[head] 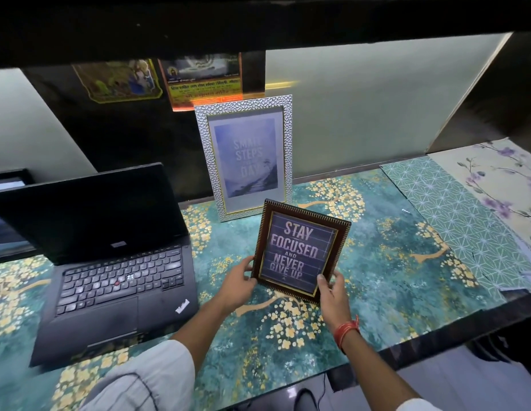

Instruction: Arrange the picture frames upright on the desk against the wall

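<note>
A small dark brown frame (pixel 299 250) reading "Stay focused and never give up" is tilted above the middle of the desk. My left hand (pixel 239 284) grips its lower left corner. My right hand (pixel 332 292) holds its lower right corner, thumb on the front. Behind it a taller silver textured frame (pixel 245 157) with a blue "Small steps" print stands upright, leaning on the back wall. The desk (pixel 391 262) has a teal floral cover.
An open black laptop (pixel 110 262) sits left of the frames. Another dark framed item (pixel 9 179) shows at the far left edge. Green patterned and floral sheets (pixel 472 209) lie at the right. Posters (pixel 199 78) hang above, under a dark shelf.
</note>
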{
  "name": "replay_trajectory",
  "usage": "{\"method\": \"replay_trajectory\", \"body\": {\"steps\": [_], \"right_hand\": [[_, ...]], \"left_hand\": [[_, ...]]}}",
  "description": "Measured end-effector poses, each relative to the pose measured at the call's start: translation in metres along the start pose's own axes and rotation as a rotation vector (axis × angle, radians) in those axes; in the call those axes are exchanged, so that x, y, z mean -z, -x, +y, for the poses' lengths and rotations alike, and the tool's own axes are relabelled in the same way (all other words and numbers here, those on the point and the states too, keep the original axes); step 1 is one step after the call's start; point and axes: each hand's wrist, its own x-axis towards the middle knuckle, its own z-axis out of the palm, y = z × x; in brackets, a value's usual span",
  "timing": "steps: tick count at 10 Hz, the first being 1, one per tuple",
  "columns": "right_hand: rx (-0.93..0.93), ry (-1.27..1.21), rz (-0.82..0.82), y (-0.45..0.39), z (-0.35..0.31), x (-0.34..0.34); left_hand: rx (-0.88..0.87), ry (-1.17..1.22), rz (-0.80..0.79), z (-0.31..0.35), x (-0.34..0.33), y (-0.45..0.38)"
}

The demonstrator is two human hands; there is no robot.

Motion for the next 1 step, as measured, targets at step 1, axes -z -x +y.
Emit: {"method": "replay_trajectory", "body": {"steps": [1], "right_hand": [[0.081,0.0,0.139,0.0069,-0.007,-0.0001]], "left_hand": [[-0.044,0.003,0.095,0.0029,0.0052,0.007]]}}
